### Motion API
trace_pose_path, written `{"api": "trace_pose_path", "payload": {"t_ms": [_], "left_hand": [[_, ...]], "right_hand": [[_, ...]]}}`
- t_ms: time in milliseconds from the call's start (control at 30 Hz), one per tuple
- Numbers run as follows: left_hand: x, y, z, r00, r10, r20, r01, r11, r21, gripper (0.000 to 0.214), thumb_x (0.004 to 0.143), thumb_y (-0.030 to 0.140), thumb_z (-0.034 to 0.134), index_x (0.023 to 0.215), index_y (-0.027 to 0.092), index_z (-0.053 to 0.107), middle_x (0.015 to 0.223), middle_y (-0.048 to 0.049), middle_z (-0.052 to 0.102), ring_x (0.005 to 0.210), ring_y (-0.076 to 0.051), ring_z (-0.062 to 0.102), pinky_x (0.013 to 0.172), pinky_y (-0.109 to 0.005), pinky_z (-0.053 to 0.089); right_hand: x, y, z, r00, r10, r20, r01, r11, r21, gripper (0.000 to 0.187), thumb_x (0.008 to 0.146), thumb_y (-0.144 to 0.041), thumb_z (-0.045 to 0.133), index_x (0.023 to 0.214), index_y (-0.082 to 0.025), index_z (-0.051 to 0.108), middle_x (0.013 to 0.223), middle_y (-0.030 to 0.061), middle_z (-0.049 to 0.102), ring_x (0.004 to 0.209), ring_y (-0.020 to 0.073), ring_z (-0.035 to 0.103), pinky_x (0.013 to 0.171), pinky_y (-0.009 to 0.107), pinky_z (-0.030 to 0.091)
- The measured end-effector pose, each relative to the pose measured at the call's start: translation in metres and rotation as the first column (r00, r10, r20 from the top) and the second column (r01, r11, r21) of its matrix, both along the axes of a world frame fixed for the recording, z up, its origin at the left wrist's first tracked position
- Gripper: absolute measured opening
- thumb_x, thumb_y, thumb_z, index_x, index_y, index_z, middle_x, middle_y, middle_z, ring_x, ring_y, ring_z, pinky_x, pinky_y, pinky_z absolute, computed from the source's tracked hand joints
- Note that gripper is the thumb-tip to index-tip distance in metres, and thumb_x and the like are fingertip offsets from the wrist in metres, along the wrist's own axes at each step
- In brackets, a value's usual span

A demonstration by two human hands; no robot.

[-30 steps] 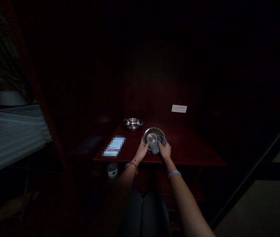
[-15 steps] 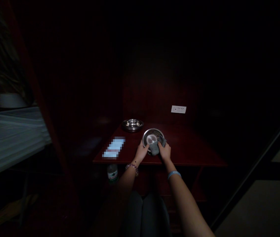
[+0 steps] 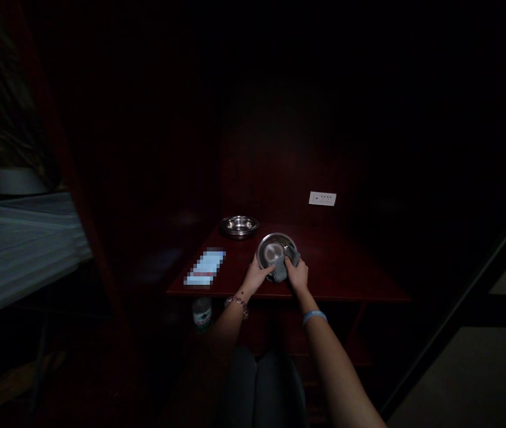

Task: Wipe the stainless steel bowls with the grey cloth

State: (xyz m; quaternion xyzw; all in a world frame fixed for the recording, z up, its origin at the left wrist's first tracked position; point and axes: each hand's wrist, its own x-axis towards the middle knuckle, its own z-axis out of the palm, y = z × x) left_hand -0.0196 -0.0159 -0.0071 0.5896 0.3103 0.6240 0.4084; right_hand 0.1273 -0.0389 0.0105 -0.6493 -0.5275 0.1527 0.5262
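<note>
A small steel bowl point(image 3: 273, 247) is tilted toward me near the front edge of a dark red desk point(image 3: 346, 273). My left hand point(image 3: 256, 276) grips the bowl's left rim, with a bead bracelet on that wrist. My right hand point(image 3: 297, 274) presses a grey cloth point(image 3: 282, 266) against the bowl's inside and lower rim, fingers closed on the cloth. A light blue band sits on my right wrist.
A second steel bowl point(image 3: 239, 226) rests farther back on the left. A blurred flat card point(image 3: 205, 267) lies at the desk's left front. A white socket plate point(image 3: 322, 198) is on the back panel. A bottle point(image 3: 201, 312) stands below the desk edge. A pale table point(image 3: 16, 255) is at left.
The bowl and both hands have shifted very slightly; the cloth has moved a little over the bowl's lower rim. Nothing else has changed.
</note>
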Motion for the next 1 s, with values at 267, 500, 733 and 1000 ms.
{"api": "trace_pose_path", "payload": {"t_ms": [267, 500, 733, 1000], "left_hand": [[0.000, -0.003, 0.002, 1.000, -0.008, 0.023, 0.008, 1.000, 0.002, 0.076, 0.064, 0.017, 0.073, 0.133, 0.015, 0.041, 0.131, -0.0127, 0.056, 0.124, -0.023, 0.050, 0.113, -0.041, 0.029], [-0.004, -0.002, 0.000, 0.993, 0.105, -0.056, -0.104, 0.994, 0.023, 0.072, 0.068, 0.015, 0.068, 0.135, 0.019, 0.040, 0.127, -0.0091, 0.060, 0.117, -0.020, 0.056, 0.108, -0.039, 0.037], [-0.006, 0.003, -0.005, 0.979, 0.161, -0.122, -0.159, 0.987, 0.029, 0.058, 0.072, 0.017, 0.065, 0.128, 0.019, 0.050, 0.122, -0.0084, 0.064, 0.114, -0.020, 0.059, 0.105, -0.039, 0.041], [-0.006, 0.007, -0.007, 0.991, 0.100, -0.085, -0.096, 0.994, 0.047, 0.053, 0.076, 0.019, 0.060, 0.128, 0.017, 0.049, 0.127, -0.0104, 0.060, 0.119, -0.021, 0.055, 0.109, -0.042, 0.035]], "right_hand": [[-0.001, -0.003, 0.002, 0.999, 0.043, -0.019, -0.044, 0.999, -0.026, 0.042, 0.083, -0.047, 0.057, 0.111, -0.017, 0.067, 0.104, 0.0104, 0.071, 0.097, 0.0211, 0.067, 0.083, 0.026, 0.050], [-0.001, -0.007, 0.007, 0.991, 0.073, 0.109, -0.049, 0.977, -0.206, 0.069, 0.069, -0.061, 0.067, 0.124, -0.021, 0.058, 0.111, 0.0091, 0.068, 0.104, 0.0258, 0.064, 0.089, 0.035, 0.049], [-0.003, -0.007, 0.008, 0.985, 0.080, 0.150, -0.046, 0.976, -0.215, 0.060, 0.075, -0.056, 0.063, 0.125, -0.024, 0.057, 0.112, 0.0061, 0.067, 0.105, 0.0241, 0.063, 0.089, 0.033, 0.048], [-0.002, -0.005, 0.005, 0.989, 0.057, 0.139, -0.027, 0.978, -0.209, 0.057, 0.078, -0.052, 0.060, 0.127, -0.023, 0.056, 0.113, 0.0065, 0.067, 0.106, 0.0242, 0.063, 0.090, 0.034, 0.048]]}}
